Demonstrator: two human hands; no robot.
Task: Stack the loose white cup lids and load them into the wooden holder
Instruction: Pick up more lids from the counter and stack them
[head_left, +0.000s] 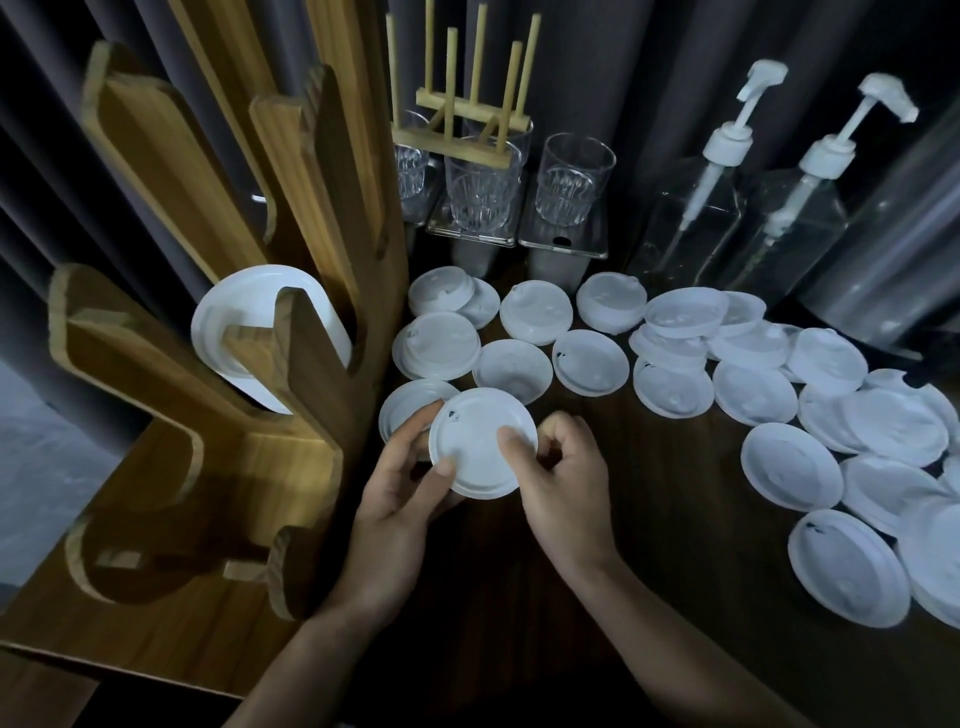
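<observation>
The dark wooden surface (675, 499) stands before a grey curtain. At its near left part, just beside the wooden holder (291, 395), one white lid (480, 441) is lifted. The grip of the left hand (400, 493) and of the right hand (563, 483) is clamped on its rim, thumbs on top. I would keep it level and centre it on the neighbour lid (402, 410) so that the rims nest.

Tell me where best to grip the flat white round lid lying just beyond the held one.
Likely its thin outer rim, from above at the near-right edge: the flat white round lid lies flat on the dark wooden table, offering no side wall; bare table shows there, while other lids crowd its left.
</observation>
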